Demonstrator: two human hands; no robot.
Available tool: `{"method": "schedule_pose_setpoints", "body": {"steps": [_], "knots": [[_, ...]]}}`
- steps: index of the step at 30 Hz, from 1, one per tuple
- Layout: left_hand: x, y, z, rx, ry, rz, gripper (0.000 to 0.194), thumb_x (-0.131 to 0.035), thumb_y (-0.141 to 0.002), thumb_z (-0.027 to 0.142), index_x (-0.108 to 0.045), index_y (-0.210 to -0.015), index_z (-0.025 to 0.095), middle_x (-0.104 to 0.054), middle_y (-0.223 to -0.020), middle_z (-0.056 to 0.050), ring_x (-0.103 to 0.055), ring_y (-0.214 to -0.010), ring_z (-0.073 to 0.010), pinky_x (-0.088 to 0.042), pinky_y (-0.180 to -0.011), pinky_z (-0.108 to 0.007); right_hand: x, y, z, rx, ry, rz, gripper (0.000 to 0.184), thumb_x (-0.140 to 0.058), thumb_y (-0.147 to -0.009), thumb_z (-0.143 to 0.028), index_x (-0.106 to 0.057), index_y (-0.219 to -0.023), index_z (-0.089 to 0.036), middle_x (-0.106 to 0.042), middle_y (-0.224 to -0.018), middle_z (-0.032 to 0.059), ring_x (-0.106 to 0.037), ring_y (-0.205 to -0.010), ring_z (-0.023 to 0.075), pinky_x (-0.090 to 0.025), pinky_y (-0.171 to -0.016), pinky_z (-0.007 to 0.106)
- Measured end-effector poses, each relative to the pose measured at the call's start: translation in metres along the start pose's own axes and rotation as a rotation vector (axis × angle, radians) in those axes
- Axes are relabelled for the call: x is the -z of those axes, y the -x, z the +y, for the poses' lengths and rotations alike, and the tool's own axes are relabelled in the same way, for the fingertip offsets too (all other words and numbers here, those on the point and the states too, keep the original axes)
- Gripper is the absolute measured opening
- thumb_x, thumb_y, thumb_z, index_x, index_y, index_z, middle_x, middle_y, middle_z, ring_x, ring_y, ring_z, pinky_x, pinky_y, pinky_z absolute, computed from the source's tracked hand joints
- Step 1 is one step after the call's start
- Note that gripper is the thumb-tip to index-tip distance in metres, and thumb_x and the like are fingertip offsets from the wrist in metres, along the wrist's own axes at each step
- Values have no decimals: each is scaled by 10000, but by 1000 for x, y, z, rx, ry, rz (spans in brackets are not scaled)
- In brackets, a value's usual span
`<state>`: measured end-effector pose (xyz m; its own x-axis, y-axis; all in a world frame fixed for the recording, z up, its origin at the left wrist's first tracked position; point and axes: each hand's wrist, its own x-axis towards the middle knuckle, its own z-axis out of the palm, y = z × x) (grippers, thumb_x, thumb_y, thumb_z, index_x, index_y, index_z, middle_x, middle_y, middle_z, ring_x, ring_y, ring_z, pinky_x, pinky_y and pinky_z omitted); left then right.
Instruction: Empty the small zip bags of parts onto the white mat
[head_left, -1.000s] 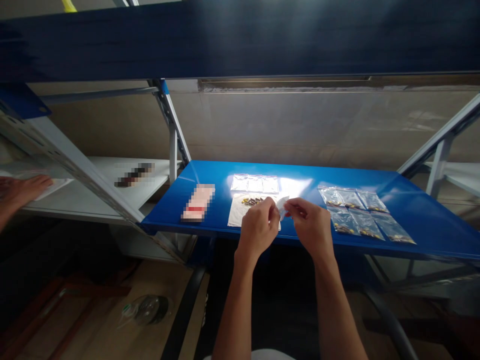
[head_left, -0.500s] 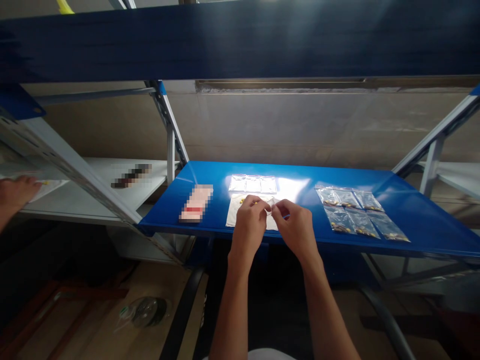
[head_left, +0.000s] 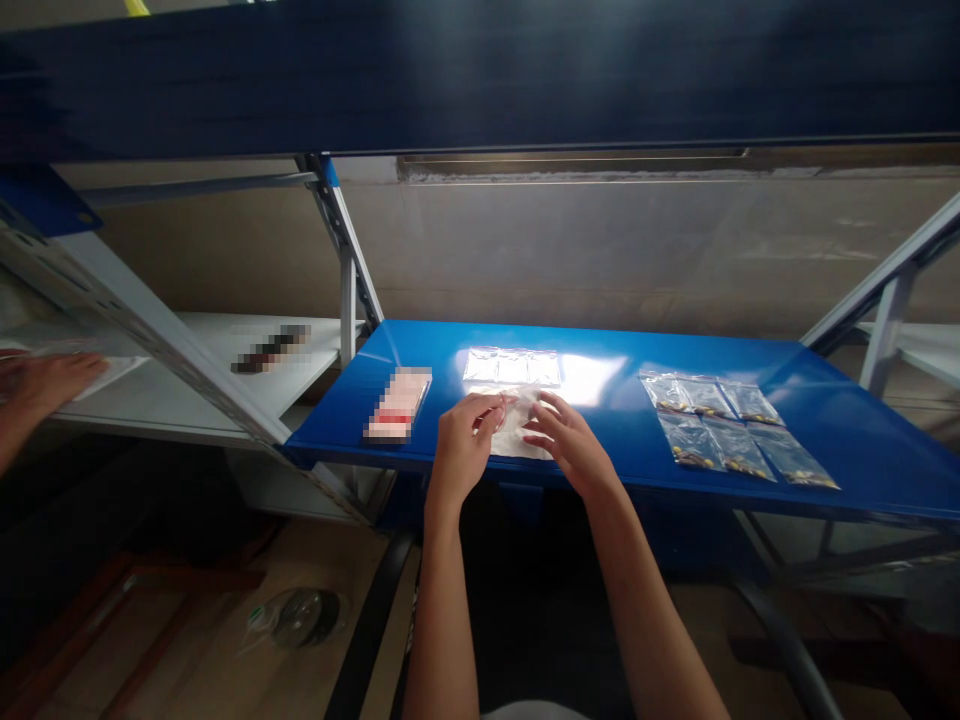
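Observation:
My left hand [head_left: 471, 440] is closed in a pinch on the edge of a small clear zip bag [head_left: 520, 402], whose reddish zip line shows faintly. To its right, my right hand [head_left: 571, 440] has its fingers apart, close beside the bag and gripping nothing that I can make out. Beneath both hands lies a creased white sheet [head_left: 521, 445], partly covered by them; I cannot tell cloth from paper. Just behind it, several flat bags [head_left: 512, 366] rest side by side in a row, shining in the light.
Several filled zip bags [head_left: 724, 425] with small yellow and brown pieces lie in two rows on the blue tabletop [head_left: 600, 345]. A blurred pink-and-white item [head_left: 399, 404] lies at the left. Another person's hand [head_left: 56, 385] is over the white side shelf [head_left: 195, 395].
My hands have moved apart: the right has let go and spread its fingers, while the left has shifted left with the bag. The other person's hand has moved right. The view has shifted slightly.

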<state>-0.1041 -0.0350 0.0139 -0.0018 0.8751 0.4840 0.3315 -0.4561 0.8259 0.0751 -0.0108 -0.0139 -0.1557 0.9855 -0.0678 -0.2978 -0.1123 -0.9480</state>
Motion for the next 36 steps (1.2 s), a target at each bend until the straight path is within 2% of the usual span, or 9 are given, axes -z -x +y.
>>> {"method": "schedule_pose_setpoints", "body": {"steps": [5,11,15,17,19,22,27,32,36], "knots": [[5,0,-5,57,-10,28,173,-579,-938,192,-747,-976,170,-729,-928,-58,-675,-774,-153,-533,-720,-245,-6,-20,10,-2,-153,-119,380,-894,-721,-482,-710,-891,-197,-692,-839,20,-663,-767,140,-576,-807,285],[12,4,-27,211,-91,-11,92,-612,-893,145,-683,-852,188,-724,-848,-21,-717,-771,-168,-524,-703,-245,-1,-54,-8,44,107,-187,435,-910,-666,-530,-688,-745,-164,-705,-740,37,-676,-710,151,-604,-756,298],[13,2,-42,211,-322,181,209,-464,-957,100,-655,-961,184,-691,-874,-40,-678,-714,-155,-512,-691,-264,-7,-77,-25,45,310,-241,417,-893,-686,-512,-678,-719,-156,-723,-705,65,-707,-667,177,-623,-682,309],[11,-1,-47,162,-409,202,234,-449,-994,137,-659,-1089,182,-677,-910,-56,-654,-722,-159,-520,-731,-286,-10,-85,-32,69,435,-214,351,-870,-727,-441,-661,-702,-160,-711,-671,61,-711,-631,182,-617,-639,307],[8,-5,-51,132,-437,162,243,-556,-993,224,-641,-1217,182,-670,-982,-71,-633,-732,-162,-531,-765,-307,-13,-91,-39,133,593,-192,268,-804,-797,-349,-641,-693,-164,-691,-650,47,-702,-587,175,-593,-595,291],[0,-11,-57,151,-439,65,475,-749,-890,247,-599,-1336,184,-657,-1091,-89,-613,-733,-154,-544,-810,-332,-19,-92,-48,306,887,-215,209,-655,-886,-217,-618,-687,-166,-667,-641,29,-673,-550,154,-499,-538,241],[-9,-18,-61,157,-404,-20,662,-774,-852,161,-508,-1457,193,-658,-1114,-97,-645,-853,-191,-544,-871,-362,-28,-87,-56,564,1281,-255,232,-582,-910,-122,-647,-691,-161,-673,-663,43,-602,-597,143,-349,-565,247],[-8,-18,-62,106,-449,-65,609,-792,-830,169,-561,-1394,196,-676,-1088,-95,-658,-971,-242,-541,-901,-385,-32,-85,-52,596,1447,-267,222,-571,-949,-123,-710,-778,-147,-705,-707,84,-579,-618,168,-306,-575,274],[-9,-17,-65,94,-487,-39,552,-778,-832,144,-591,-1351,184,-685,-1045,-83,-649,-975,-249,-533,-912,-395,-33,-83,-50,597,1460,-291,209,-573,-958,-123,-744,-838,-137,-738,-762,107,-625,-657,191,-335,-582,276]]}}
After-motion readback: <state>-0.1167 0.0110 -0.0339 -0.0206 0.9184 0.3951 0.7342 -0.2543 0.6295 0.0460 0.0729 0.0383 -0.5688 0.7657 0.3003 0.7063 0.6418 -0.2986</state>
